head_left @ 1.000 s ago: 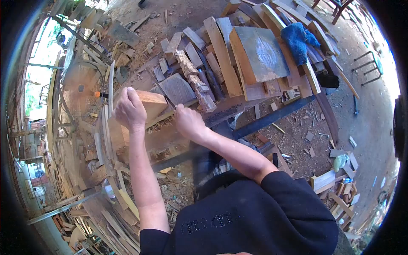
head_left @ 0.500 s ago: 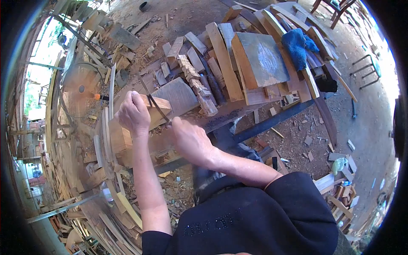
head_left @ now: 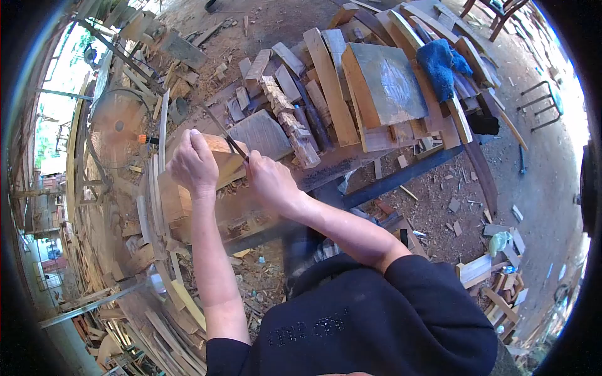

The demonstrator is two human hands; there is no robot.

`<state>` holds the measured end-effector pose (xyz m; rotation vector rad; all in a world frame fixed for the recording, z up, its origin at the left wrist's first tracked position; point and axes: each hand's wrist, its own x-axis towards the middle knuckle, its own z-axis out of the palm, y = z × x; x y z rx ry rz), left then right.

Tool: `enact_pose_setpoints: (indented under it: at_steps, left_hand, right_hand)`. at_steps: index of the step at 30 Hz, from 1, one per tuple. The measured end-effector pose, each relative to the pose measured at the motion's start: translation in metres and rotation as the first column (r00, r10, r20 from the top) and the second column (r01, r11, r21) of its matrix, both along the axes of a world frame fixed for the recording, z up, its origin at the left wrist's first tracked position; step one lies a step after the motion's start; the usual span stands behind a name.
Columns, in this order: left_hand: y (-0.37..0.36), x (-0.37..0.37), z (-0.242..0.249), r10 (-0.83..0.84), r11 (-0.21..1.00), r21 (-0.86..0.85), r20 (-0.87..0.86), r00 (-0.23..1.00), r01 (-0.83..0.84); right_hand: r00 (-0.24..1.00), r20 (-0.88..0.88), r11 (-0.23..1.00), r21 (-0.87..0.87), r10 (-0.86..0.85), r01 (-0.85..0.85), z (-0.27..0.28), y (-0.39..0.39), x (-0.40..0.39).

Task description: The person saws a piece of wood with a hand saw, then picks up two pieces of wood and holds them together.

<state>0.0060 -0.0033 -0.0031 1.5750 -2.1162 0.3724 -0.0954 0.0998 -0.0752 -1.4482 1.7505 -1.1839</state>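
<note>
While its fingers curl down over the near top edge of the wood block (head_left: 210, 164), the left hand (head_left: 191, 164) grips that pale block firmly, knuckles up, pinning it against the workbench (head_left: 351, 160). Just right of the block, the right hand (head_left: 269, 182) is closed in a fist around the handle end of a thin dark saw blade (head_left: 222, 135), whose length slants up and away across the block's far corner — the handle itself is hidden inside the fist. Beyond the block lies a flat grey slab (head_left: 263, 135), and farther along the bench a row of small stacked offcuts (head_left: 288, 119), long planks (head_left: 329, 84) and a broad board with a greyish face (head_left: 385, 81). A blue cloth (head_left: 439, 62) is draped over the planks well beyond the block to the right. Left of the block stands a round fan (head_left: 116, 128), and scrap wood (head_left: 169, 313) litters the ground below it — chips and sawdust all about.
</note>
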Motion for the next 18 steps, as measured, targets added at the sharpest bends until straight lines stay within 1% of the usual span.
enact_pose_setpoints:
  at_steps: [1, 3, 4, 5, 7, 9, 10, 11, 13, 14, 15, 17, 18]
  left_hand:
    - [0.0, 0.001, 0.001, -0.002, 1.0, -0.007, 0.003, 1.0, 0.002]
    - [-0.002, 0.001, -0.002, -0.007, 1.0, -0.026, 0.0, 1.0, 0.007]
    - [-0.005, 0.0, -0.001, -0.011, 0.999, -0.03, -0.003, 1.0, 0.011]
    - [-0.005, 0.001, -0.002, -0.021, 1.0, -0.022, -0.02, 1.0, 0.02]
    - [-0.003, 0.001, -0.003, -0.027, 1.0, -0.002, -0.033, 0.999, 0.027]
    - [0.0, 0.0, 0.001, -0.011, 1.0, 0.023, -0.022, 1.0, 0.012]
    - [0.0, 0.0, 0.001, 0.016, 0.999, 0.032, -0.009, 1.0, -0.015]
    - [-0.002, 0.001, 0.001, 0.013, 1.0, 0.02, -0.011, 1.0, -0.013]
    - [-0.004, 0.001, -0.002, -0.013, 1.0, -0.005, -0.028, 1.0, 0.013]
    - [-0.004, 0.0, -0.002, -0.019, 1.0, -0.016, -0.044, 0.999, 0.018]
    - [-0.005, -0.001, -0.001, -0.02, 1.0, -0.01, -0.043, 0.999, 0.02]
    - [-0.005, 0.002, -0.002, -0.057, 0.997, 0.035, -0.103, 0.993, 0.061]
    - [-0.005, 0.003, -0.004, -0.029, 0.999, 0.016, -0.065, 0.997, 0.03]
  right_hand:
    - [1.0, 0.003, 1.0, -0.007, -0.002, 0.002, 0.001, 0.002, 0.0]
    - [0.988, 0.143, 0.995, 0.064, 0.06, -0.07, 0.007, 0.02, -0.001]
    - [0.989, 0.117, 0.989, 0.11, 0.088, -0.101, 0.015, 0.037, -0.002]
    - [0.997, 0.043, 0.996, 0.06, 0.07, -0.073, 0.01, 0.047, 0.001]
    - [1.0, -0.01, 0.999, -0.029, 0.025, -0.026, -0.008, 0.04, 0.002]
    - [0.999, -0.016, 0.999, 0.025, 0.03, -0.029, -0.022, 0.009, 0.001]
    - [0.999, -0.034, 0.998, 0.055, 0.028, -0.026, -0.019, -0.003, -0.001]
    - [0.999, -0.036, 0.999, 0.043, 0.025, -0.023, -0.016, 0.0, 0.0]
    - [0.999, 0.039, 0.998, 0.055, 0.021, -0.023, -0.005, 0.023, 0.0]
    - [0.997, 0.043, 0.995, 0.074, 0.059, -0.062, -0.009, 0.037, 0.002]
    - [0.996, -0.044, 0.992, 0.104, 0.071, -0.066, -0.008, 0.046, 0.003]
    - [0.997, 0.067, 0.994, 0.104, 0.033, -0.04, -0.02, 0.034, 0.003]
    - [0.998, 0.057, 0.991, 0.128, 0.021, -0.028, -0.031, 0.018, 0.004]
